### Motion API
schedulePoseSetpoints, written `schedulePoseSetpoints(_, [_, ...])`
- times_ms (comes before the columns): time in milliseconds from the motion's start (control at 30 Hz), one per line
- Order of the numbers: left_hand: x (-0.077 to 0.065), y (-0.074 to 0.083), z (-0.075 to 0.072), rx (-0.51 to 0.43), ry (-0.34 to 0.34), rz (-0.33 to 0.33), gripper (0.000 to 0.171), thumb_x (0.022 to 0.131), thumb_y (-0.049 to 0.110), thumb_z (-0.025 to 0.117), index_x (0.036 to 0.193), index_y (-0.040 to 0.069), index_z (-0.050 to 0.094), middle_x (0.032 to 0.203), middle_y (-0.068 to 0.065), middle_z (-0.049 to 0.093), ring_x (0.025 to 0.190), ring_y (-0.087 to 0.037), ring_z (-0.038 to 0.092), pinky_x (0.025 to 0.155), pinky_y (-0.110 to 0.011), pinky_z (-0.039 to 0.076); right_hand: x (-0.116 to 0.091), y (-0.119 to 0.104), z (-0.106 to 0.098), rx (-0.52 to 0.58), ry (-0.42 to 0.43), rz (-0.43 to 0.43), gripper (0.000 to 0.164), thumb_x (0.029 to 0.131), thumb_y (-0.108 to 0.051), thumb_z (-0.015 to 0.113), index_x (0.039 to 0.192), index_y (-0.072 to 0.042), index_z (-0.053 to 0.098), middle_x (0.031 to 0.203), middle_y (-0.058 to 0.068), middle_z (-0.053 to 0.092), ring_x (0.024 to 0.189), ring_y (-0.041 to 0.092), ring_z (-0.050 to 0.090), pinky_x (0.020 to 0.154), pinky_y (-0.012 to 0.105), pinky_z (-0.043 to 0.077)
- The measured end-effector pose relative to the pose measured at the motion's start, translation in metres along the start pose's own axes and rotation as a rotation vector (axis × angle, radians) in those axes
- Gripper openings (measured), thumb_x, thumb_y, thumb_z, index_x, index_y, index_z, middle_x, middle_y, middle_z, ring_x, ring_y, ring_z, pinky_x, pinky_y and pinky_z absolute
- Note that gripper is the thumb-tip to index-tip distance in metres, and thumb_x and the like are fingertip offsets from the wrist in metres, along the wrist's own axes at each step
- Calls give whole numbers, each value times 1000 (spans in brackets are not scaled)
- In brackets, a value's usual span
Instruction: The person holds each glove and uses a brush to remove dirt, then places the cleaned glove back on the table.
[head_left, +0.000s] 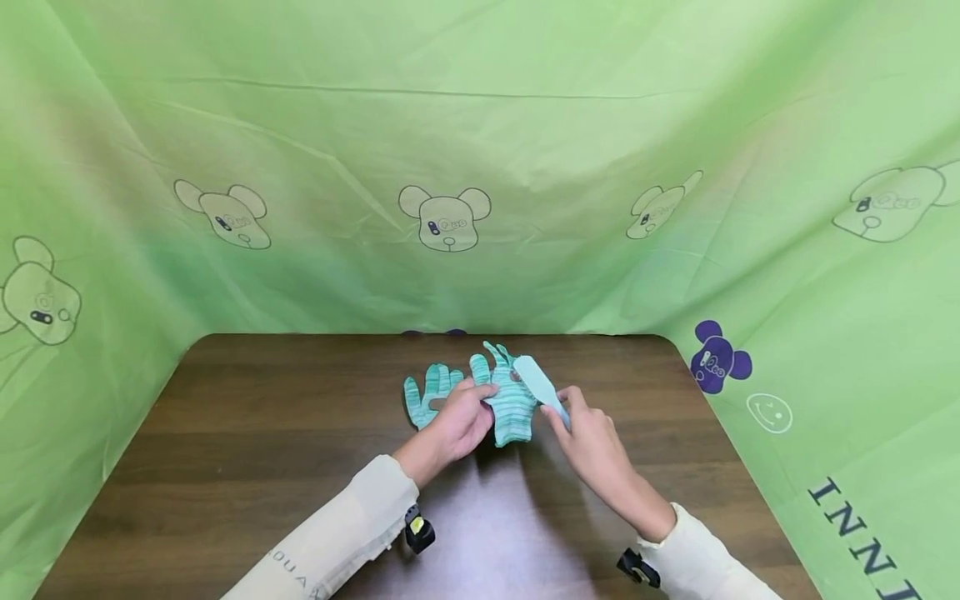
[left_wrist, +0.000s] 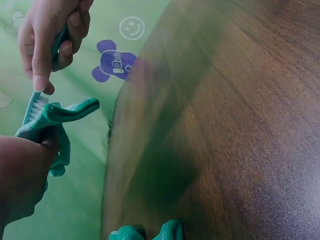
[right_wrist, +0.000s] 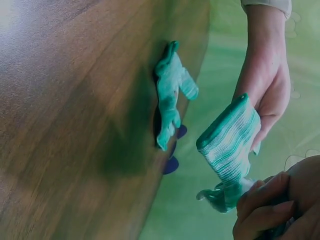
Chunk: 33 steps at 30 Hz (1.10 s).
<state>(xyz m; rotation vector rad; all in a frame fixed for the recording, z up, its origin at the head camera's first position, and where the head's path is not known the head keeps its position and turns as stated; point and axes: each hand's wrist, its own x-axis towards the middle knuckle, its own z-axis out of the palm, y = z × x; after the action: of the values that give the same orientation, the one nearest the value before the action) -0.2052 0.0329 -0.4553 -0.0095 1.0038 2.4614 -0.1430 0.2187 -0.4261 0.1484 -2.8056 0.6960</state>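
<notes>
My left hand point(head_left: 463, 414) grips a green striped knit glove point(head_left: 513, 414) by its side, thumb on top, holding it above the table. In my right hand point(head_left: 592, 433) is a light blue brush point(head_left: 536, 379), gripped by its handle. White bristles point(left_wrist: 39, 106) face the glove in the left wrist view, right at its fabric. The glove's cuff point(right_wrist: 222, 122) hangs open toward the table in the right wrist view. A second matching glove point(right_wrist: 170, 92) lies on the table behind my left hand, partly hidden by it in the head view.
The brown wooden table point(head_left: 247, 467) has rounded far corners. Green cloth point(head_left: 450, 125) printed with bear heads hangs behind it and along both sides. Small black devices point(head_left: 418, 531) are strapped at both wrists over the pale sleeves.
</notes>
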Motion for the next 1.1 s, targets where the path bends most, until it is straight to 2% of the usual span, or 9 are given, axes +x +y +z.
schedulePoseSetpoints(100, [0, -2, -1, 18, -6, 4, 64, 102, -9, 29, 154, -6, -9, 165, -20, 4, 155, -29, 4, 131, -47, 7, -1, 1, -1, 2, -10, 16, 29, 100, -27, 66, 116, -4, 60, 58, 2, 52, 57, 24, 53, 57, 48, 49])
schedulePoseSetpoints(233, [0, -4, -1, 69, 8, 5, 41, 103, -7, 30, 141, -9, 15, 150, -18, 27, 147, -27, 23, 130, -47, 17, 0, 2, -2, -4, 12, 27, 30, 101, -26, 66, 117, -1, 59, 58, 3, 52, 56, 24, 53, 53, 44, 47])
schedulePoseSetpoints(333, [0, -6, -1, 100, 17, -3, 38, 103, -6, 31, 139, -8, 20, 147, -16, 31, 145, -25, 25, 129, -47, 19, 0, 0, -2, 19, 23, 23, 30, 100, -24, 66, 117, -1, 58, 58, 2, 50, 54, 22, 50, 51, 39, 44])
schedulePoseSetpoints(467, [-1, -8, -1, 91, 8, -9, 44, 103, -6, 31, 143, -9, 14, 155, -18, 22, 151, -27, 17, 131, -47, 14, -3, -4, 1, 42, -13, -47, 29, 98, -23, 69, 115, -2, 59, 60, -1, 51, 55, 17, 47, 51, 34, 43])
schedulePoseSetpoints(600, [0, -6, 0, 63, -6, -6, 54, 104, -5, 30, 150, -9, 2, 164, -23, 9, 156, -31, 5, 131, -48, 8, -6, -6, 6, -6, -5, -118, 30, 97, -22, 70, 114, -1, 58, 57, -1, 48, 52, 16, 46, 50, 35, 44])
schedulePoseSetpoints(767, [3, -5, 2, 43, -4, 1, 71, 103, -6, 31, 153, -8, -19, 168, -21, -15, 157, -33, -10, 131, -50, 1, -6, -5, 6, -60, 63, -123, 29, 95, -20, 73, 111, -2, 58, 52, 0, 44, 49, 20, 45, 48, 40, 44])
schedulePoseSetpoints(867, [3, -5, 3, 24, -8, 4, 69, 103, -8, 30, 154, -7, -16, 168, -18, -18, 157, -31, -12, 131, -48, -1, -6, -4, 5, -67, 60, -104, 29, 96, -21, 72, 111, -2, 58, 52, 1, 44, 49, 22, 46, 49, 42, 45])
schedulePoseSetpoints(967, [2, -6, 4, 2, -7, 4, 62, 102, -9, 30, 153, -8, -6, 167, -19, -6, 157, -29, -5, 131, -47, 2, -6, -2, 2, -63, 41, -66, 29, 97, -22, 70, 113, -2, 58, 53, 1, 46, 50, 22, 48, 50, 42, 46])
schedulePoseSetpoints(1100, [1, -7, 6, 5, -4, 3, 53, 103, -8, 29, 150, -7, 4, 157, -19, 19, 152, -28, 15, 131, -47, 14, -7, 1, -2, -62, 28, -14, 30, 99, -24, 68, 115, 0, 58, 54, 2, 48, 51, 21, 49, 51, 44, 47])
